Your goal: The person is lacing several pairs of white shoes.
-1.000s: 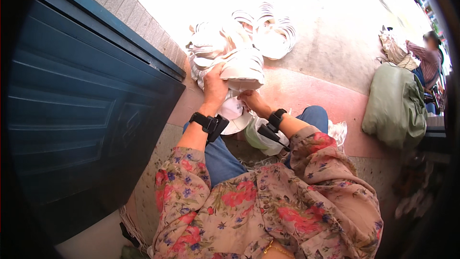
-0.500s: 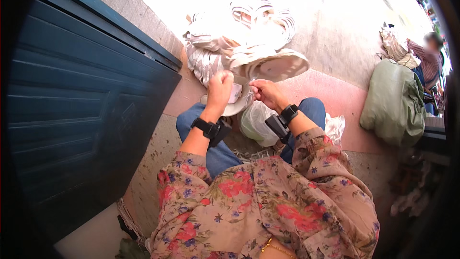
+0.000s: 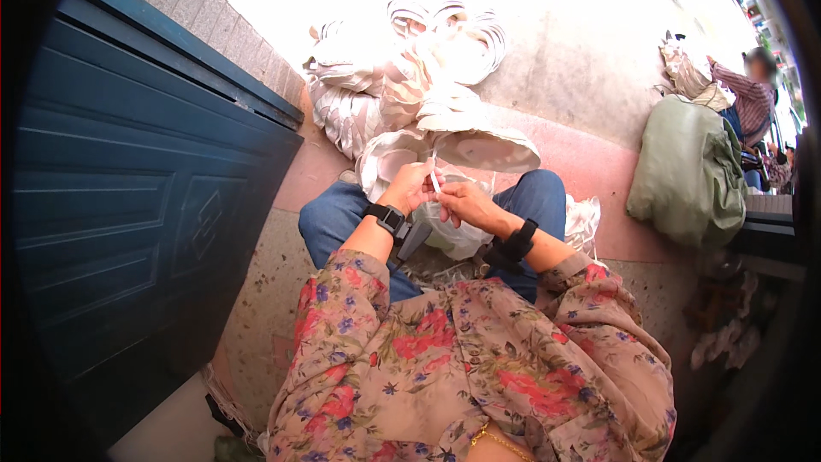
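White cloth-like strip [image 3: 435, 180] runs between the fingers of the two hands, near the middle of the scene, just on the near side of a stack of pale cap-shaped pieces [image 3: 492, 151]. The right hand [image 3: 470, 207] is mostly closed, thumb and forefinger pinching the strip near its lower end, the other fingers curled beneath. The left hand [image 3: 413, 186] is partly curled, its fingertips close together right beside the strip; whether they grip it or only touch it, I cannot tell. The upper end of the strip reaches up toward the stack.

Left of the stack lies another pale rounded piece [image 3: 391, 154], just beyond the left hand. Farther off, a heap of white pieces [image 3: 346, 111] spreads over the ground, its far part washed out by glare.

Below the hands, a thin whitish plastic bag [image 3: 455, 241] sits between knees in blue jeans [image 3: 329, 224]. A white bundle [image 3: 582, 224] lies right of the right knee. A dark blue door [image 3: 128, 205] stands on the left; a pale green sack [image 3: 688, 175] stands on the right, with another person [image 3: 748, 98] beyond it.
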Available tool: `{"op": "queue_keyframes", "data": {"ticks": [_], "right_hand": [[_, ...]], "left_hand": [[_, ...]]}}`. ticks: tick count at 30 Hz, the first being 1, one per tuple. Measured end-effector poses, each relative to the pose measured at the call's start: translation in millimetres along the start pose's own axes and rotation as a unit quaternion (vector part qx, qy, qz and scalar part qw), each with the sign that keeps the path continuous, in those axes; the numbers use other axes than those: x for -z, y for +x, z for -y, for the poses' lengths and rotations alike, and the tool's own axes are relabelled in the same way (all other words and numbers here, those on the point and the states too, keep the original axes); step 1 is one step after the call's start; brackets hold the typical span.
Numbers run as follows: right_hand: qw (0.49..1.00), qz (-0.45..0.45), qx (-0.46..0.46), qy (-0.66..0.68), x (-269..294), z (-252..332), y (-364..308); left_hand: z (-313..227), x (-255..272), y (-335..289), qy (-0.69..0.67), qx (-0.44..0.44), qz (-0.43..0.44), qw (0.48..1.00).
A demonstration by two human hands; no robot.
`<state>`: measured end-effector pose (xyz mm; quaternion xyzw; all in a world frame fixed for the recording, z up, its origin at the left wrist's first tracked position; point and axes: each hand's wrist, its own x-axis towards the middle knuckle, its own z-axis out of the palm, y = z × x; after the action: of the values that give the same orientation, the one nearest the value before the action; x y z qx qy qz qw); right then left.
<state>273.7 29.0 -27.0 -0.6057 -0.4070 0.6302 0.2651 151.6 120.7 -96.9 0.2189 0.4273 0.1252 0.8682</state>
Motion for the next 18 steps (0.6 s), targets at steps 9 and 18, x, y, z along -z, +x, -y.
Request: {"op": "queue_keyframes", "data": {"ticks": [9,18], "right_hand": [[0.997,0.021,-0.007,0.076,-9,-10,-21],[0.982,0.107,-0.069,0.138,-40,-12,-62]], "left_hand": [[22,-9,-20,-0.173,0.025,0.025,0.984],[43,-17,-79,-0.152,0.040,0.007,0.988]]}}
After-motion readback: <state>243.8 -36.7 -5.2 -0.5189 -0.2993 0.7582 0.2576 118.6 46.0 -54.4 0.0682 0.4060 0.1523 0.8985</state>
